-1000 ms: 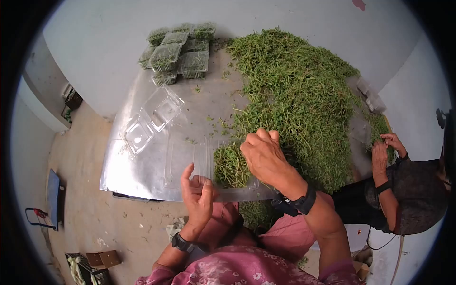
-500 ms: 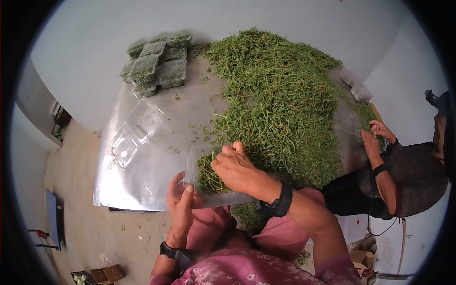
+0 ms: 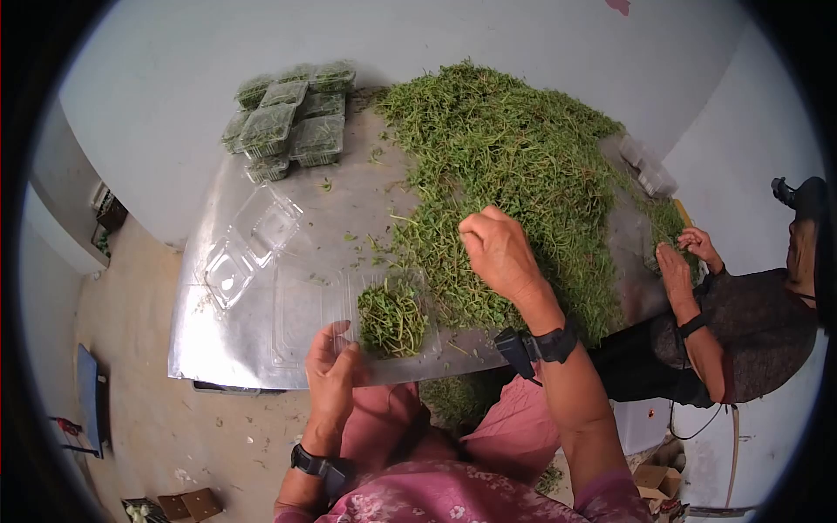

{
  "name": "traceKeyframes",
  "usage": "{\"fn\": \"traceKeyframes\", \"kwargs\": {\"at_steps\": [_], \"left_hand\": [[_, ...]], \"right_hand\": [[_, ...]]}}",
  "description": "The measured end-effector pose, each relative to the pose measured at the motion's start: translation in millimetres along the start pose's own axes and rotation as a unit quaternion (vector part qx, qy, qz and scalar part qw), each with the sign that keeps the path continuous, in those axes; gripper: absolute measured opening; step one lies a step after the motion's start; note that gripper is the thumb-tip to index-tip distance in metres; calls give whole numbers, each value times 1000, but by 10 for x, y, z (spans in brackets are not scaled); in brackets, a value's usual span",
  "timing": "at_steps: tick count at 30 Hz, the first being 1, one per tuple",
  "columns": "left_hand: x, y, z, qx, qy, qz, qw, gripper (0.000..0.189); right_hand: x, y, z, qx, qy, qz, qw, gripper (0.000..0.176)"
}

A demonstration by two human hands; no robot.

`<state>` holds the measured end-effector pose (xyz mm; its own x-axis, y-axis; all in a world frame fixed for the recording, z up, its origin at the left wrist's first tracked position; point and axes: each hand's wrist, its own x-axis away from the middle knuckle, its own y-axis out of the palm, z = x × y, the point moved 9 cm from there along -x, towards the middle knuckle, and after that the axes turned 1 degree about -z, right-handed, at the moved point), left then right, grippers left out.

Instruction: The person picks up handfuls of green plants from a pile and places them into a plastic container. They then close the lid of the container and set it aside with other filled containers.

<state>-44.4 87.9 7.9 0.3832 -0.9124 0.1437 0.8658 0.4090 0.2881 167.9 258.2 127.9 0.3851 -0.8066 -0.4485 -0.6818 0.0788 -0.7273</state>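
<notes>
An open clear plastic clamshell container (image 3: pixel 433 336) lies at the table's near edge, its lid (image 3: pixel 301 318) folded out to the left. Cut green stems and leaves (image 3: pixel 392 321) fill its base. My left hand (image 3: pixel 333 364) grips the container around the hinge side, thumb above and fingers curled. Over the big heap of greens (image 3: pixel 523 166) is my right hand (image 3: pixel 506 254), its fingers curled closed. Whatever those fingers may hold is hidden from view.
Filled, closed clamshells (image 3: pixel 266 126) are stacked at the back left. Another open clamshell (image 3: pixel 253 240) lies on the metal table (image 3: pixel 344 196). At right, a co-worker's hands (image 3: pixel 680 261) handle greens. Clear containers (image 3: pixel 648 166) stand behind them.
My right hand has left the container's greens and moved up and right over the heap. My left hand stays at the container, and the greens inside are now uncovered to view.
</notes>
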Motion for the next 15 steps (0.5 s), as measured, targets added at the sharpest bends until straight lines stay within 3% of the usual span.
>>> {"fn": "traceKeyframes", "kwargs": {"at_steps": [5, 6, 9, 13, 15], "left_hand": [[-5, 15, 20, -13, 9, -8, 1000, 28], [-9, 13, 17, -11, 11, -8, 1000, 28], [-6, 34, 24, -13, 11, -3, 1000, 29], [-13, -12, -9, -25, 25, -2, 999, 29], [-14, -15, -22, -17, 24, -3, 1000, 28]], "right_hand": [[67, -12, 961, 150, 181, -73, 969, 31], [83, 15, 956, 162, 248, -129, 946, 42], [116, 144, 932, 215, 248, -162, 931, 44], [94, 156, 992, 202, 240, -172, 934, 28], [75, -15, 968, 157, 209, -95, 961, 20]]}}
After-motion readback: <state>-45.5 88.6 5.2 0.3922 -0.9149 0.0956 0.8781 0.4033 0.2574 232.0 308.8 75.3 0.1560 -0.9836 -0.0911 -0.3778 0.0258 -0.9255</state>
